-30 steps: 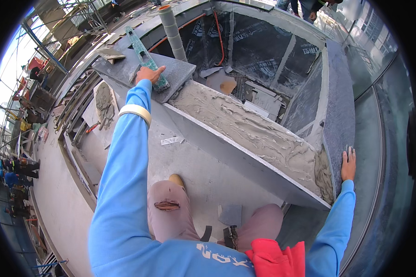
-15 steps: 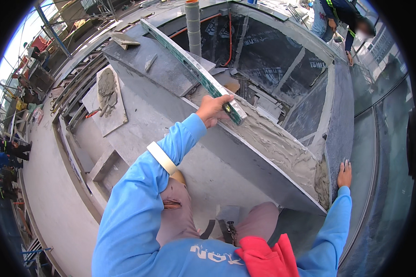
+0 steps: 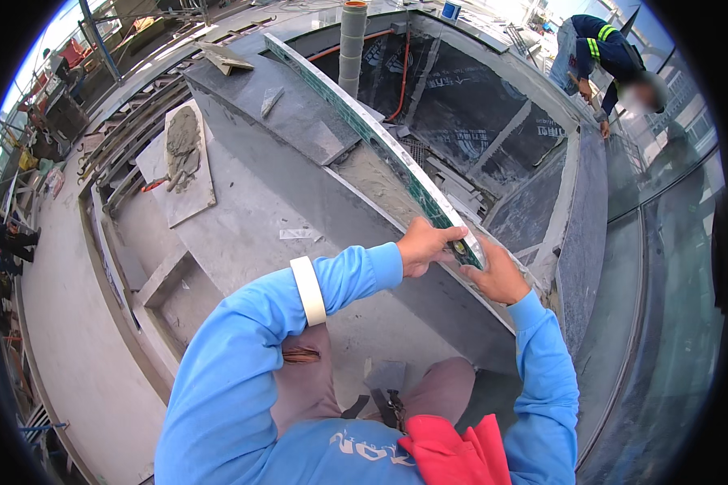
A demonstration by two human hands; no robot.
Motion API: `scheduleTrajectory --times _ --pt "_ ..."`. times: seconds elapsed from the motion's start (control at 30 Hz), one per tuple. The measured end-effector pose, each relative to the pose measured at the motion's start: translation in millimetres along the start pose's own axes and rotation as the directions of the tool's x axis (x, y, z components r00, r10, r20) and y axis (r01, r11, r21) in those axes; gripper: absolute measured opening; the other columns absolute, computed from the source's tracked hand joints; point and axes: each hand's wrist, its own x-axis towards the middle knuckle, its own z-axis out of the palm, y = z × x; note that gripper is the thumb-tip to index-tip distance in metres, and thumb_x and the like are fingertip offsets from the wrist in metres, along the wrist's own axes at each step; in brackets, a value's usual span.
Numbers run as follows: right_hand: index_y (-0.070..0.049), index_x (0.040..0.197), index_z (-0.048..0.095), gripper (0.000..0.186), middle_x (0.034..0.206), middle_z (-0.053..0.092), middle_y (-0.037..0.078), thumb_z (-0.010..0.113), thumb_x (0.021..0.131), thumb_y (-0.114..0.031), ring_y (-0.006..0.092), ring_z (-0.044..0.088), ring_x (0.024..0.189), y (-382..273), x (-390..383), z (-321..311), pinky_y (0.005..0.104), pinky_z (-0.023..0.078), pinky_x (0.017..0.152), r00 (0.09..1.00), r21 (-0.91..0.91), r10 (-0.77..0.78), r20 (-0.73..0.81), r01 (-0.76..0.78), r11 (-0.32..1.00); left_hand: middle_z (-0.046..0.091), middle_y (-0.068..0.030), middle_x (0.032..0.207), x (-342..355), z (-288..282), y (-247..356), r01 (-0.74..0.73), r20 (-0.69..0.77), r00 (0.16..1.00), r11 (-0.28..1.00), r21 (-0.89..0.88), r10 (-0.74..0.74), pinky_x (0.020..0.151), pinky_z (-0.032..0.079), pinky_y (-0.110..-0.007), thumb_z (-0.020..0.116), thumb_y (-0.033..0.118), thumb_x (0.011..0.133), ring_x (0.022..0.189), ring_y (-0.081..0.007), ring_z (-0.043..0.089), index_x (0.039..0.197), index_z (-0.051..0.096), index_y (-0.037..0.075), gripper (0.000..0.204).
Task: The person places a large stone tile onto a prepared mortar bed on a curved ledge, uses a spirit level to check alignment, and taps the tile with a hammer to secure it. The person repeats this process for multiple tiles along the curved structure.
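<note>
My left hand (image 3: 422, 246) and my right hand (image 3: 497, 273) both grip the near end of a long green-and-white spirit level (image 3: 416, 178). It reaches diagonally up and away over the top of a parapet. Under it lies a bed of wet grey mortar (image 3: 364, 179), bordered on my side by a grey stone facing panel (image 3: 417, 293). A grey stone slab (image 3: 255, 103) covers the far part of the parapet, with a small offcut (image 3: 271, 100) on it. Another grey slab (image 3: 584, 210) stands along the right-hand side of the pit.
A dark lined pit (image 3: 461, 105) holds a grey pipe (image 3: 350, 56). A co-worker (image 3: 598, 61) bends over the far right edge. A board with mortar (image 3: 188, 174) lies to the left. Glass panels (image 3: 663, 283) run along the right. Scaffolding (image 3: 109, 40) and other workers are at upper and far left.
My left hand has brought the level right and nearer. My right hand has left the right-hand slab and taken hold of the level. The co-worker shows more fully at upper right.
</note>
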Motion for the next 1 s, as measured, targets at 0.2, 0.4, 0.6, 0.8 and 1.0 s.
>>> scheduleTrajectory --times 0.2,0.4,0.6,0.8,1.0 --pt "0.009 0.133 0.056 0.053 0.119 0.070 0.017 0.076 0.086 -0.007 0.0210 0.061 0.108 46 -44 -29 0.0342 0.045 0.103 0.997 0.055 0.079 -0.002 -0.079 0.995 0.067 -0.0177 0.111 9 -53 31 -0.377 0.328 0.835 0.024 0.926 0.441 0.085 0.058 -0.044 0.082 0.029 0.087 0.094 -0.0359 0.068 0.117 0.066 -0.001 0.045" --pt "0.004 0.141 0.054 0.059 0.120 0.069 0.020 0.075 0.086 -0.002 0.0247 0.062 0.114 72 -88 -37 0.0354 0.045 0.103 0.989 -0.030 0.051 -0.141 -0.056 0.998 0.054 -0.0157 0.134 44 -111 88 -0.344 0.641 0.533 -0.550 0.761 0.552 0.106 0.043 -0.050 0.086 0.029 0.080 0.125 -0.0371 0.052 0.137 0.058 0.010 0.066" --pt "-0.018 0.152 0.050 0.078 0.116 0.057 0.019 0.073 0.082 0.006 0.0403 0.060 0.106 90 -109 -45 0.0463 0.049 0.096 0.928 -0.566 -0.197 -0.315 -0.017 0.824 0.047 -0.0114 0.151 92 -107 127 -0.273 0.714 0.624 -0.768 0.580 0.317 0.119 0.035 -0.050 0.087 0.031 0.078 0.142 -0.0323 0.044 0.150 0.047 0.017 0.084" --pt "-0.020 0.153 0.049 0.083 0.120 0.054 0.017 0.075 0.079 0.007 0.0384 0.057 0.112 109 -108 -64 0.0472 0.051 0.095 0.913 -0.724 -0.222 -0.342 -0.106 0.682 0.058 -0.0131 0.135 136 -72 133 -0.363 0.581 0.813 -0.748 0.556 0.037 0.109 0.046 -0.050 0.084 0.032 0.080 0.132 -0.0329 0.054 0.145 0.050 0.011 0.077" --pt "-0.021 0.153 0.049 0.073 0.119 0.056 0.014 0.078 0.086 -0.013 0.0354 0.055 0.112 127 -118 -94 0.0447 0.050 0.096 0.877 -0.501 -0.068 -0.476 -0.207 0.840 0.054 -0.0098 0.117 153 -58 92 -0.241 0.693 0.653 -0.785 0.571 0.304 0.096 0.044 -0.050 0.087 0.040 0.077 0.115 -0.0295 0.054 0.132 0.052 0.008 0.072"
